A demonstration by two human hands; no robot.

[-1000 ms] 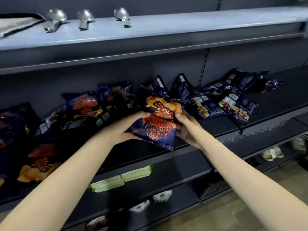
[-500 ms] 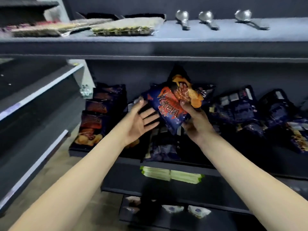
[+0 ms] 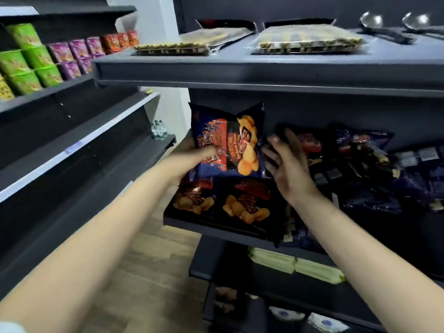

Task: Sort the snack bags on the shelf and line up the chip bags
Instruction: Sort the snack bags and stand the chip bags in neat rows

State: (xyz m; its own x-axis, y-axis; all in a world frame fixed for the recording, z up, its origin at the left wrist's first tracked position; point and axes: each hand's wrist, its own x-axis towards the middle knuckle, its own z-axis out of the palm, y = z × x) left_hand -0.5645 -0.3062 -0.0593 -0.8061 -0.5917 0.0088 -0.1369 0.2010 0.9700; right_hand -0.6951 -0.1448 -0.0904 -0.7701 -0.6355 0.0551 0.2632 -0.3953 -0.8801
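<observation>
A dark blue chip bag (image 3: 230,140) with a red label and orange chips stands upright at the left end of the middle shelf (image 3: 216,228). My left hand (image 3: 192,155) grips its left side, thumb across the front. My right hand (image 3: 286,164) is just right of the bag, fingers spread and straight, holding nothing. Two matching chip bags (image 3: 230,203) lie flat on the shelf below the held one. Several dark snack bags (image 3: 355,164) are piled loosely to the right.
The top shelf (image 3: 264,70) carries flat wrapped packs (image 3: 307,39) and metal ladles (image 3: 374,22). A neighbouring rack on the left holds green, purple and red cup packs (image 3: 28,58). Green packets (image 3: 295,263) lie on the lower shelf. Wood floor lies below.
The chip bag passed from my right hand to my left and moved to the shelf's left end, now upright. My right hand let go and opened. My view swung left.
</observation>
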